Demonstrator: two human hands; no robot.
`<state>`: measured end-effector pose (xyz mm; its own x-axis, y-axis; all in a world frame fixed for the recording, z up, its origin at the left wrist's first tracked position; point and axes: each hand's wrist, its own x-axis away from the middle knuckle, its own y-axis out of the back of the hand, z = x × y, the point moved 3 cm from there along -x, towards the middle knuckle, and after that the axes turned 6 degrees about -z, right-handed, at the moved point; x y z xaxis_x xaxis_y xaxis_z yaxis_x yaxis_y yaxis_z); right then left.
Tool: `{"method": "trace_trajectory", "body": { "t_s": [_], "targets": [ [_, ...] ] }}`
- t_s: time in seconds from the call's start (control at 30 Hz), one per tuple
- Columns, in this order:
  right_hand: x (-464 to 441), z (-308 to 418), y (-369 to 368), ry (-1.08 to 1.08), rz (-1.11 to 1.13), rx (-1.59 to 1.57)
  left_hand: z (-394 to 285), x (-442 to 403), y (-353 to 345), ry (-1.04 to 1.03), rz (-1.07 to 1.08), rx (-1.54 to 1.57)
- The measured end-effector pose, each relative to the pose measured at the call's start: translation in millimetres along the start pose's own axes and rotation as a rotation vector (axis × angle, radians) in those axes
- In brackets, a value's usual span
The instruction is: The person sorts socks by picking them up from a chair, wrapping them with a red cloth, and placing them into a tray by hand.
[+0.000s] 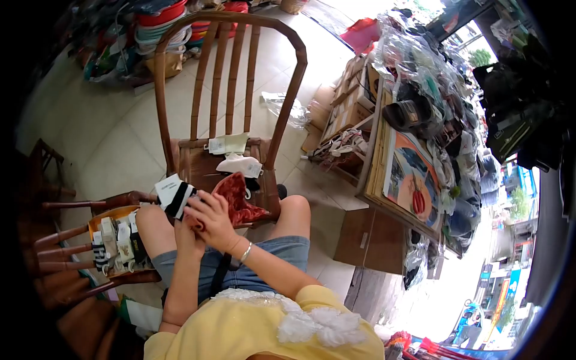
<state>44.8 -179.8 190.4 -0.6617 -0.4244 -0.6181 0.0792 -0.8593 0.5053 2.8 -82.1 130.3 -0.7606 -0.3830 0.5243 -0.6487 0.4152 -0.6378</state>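
Both my hands meet over my lap, at the front edge of a wooden chair seat. Between them is a black-and-white striped pair of socks (pixel 179 200) with a white paper label. My left hand (pixel 189 236) grips it from below, its fingers partly hidden. My right hand (pixel 215 222) is closed over it from the right, with a bracelet at the wrist. Just beyond the right hand lies a dark red velvety cloth (pixel 243 201) on the seat. Farther back on the seat rest a white sock (pixel 239 165) with a tag and a pale green labelled item (pixel 228 143).
At my left, a box (pixel 123 237) of labelled socks sits on another wooden chair. The chair back (pixel 233 78) rises ahead. To the right stands a table with red-handled scissors (pixel 418 197) and bagged shoes (pixel 411 113), above a cardboard box (pixel 372 240).
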Motion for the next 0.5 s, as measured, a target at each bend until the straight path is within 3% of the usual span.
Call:
{"method": "trace_trajectory", "body": {
  "t_s": [0.03,0.1,0.13,0.17,0.2,0.23,0.27,0.3,0.33,0.37,0.4,0.43,0.5],
  "targets": [
    [2,-12,-5,0.016,-0.047,0.021,-2,2,1,-0.02,0.015,0.002],
    [3,-39,-17,-0.177,-0.113,-0.151,-13,7,1,-0.039,0.037,0.002],
    [4,-44,-10,-0.552,-0.065,-0.281,-26,15,6,-0.058,0.059,-0.01],
    [29,-73,-15,-0.327,0.093,0.198,-39,23,4,-0.083,0.071,0.013],
    [28,-80,-3,-0.734,0.121,0.116,-45,22,17,-0.107,0.026,0.011],
    [31,-83,6,-0.759,0.089,0.131,-60,30,17,-0.139,0.019,0.023],
    [28,-80,16,-0.544,-0.012,0.162,-81,38,19,-0.268,-0.028,-0.084],
    [28,-81,27,-0.977,0.127,-0.045,-88,35,42,-0.25,-0.059,-0.069],
    [43,-89,22,-0.879,-0.033,-0.09,-98,26,85,-0.323,-0.154,-0.116],
    [32,-72,30,-0.795,-0.109,-0.098,-117,34,99,-0.267,-0.26,-0.07],
    [33,-57,38,-1.0,-0.141,-0.182,-131,35,134,-0.313,-0.322,-0.142],
    [15,-24,56,-1.029,0.268,0.574,-149,39,165,-0.382,-0.385,-0.112],
    [44,-51,55,-0.832,0.134,0.716,-181,41,246,-0.511,-0.584,-0.222]
  ]
}}
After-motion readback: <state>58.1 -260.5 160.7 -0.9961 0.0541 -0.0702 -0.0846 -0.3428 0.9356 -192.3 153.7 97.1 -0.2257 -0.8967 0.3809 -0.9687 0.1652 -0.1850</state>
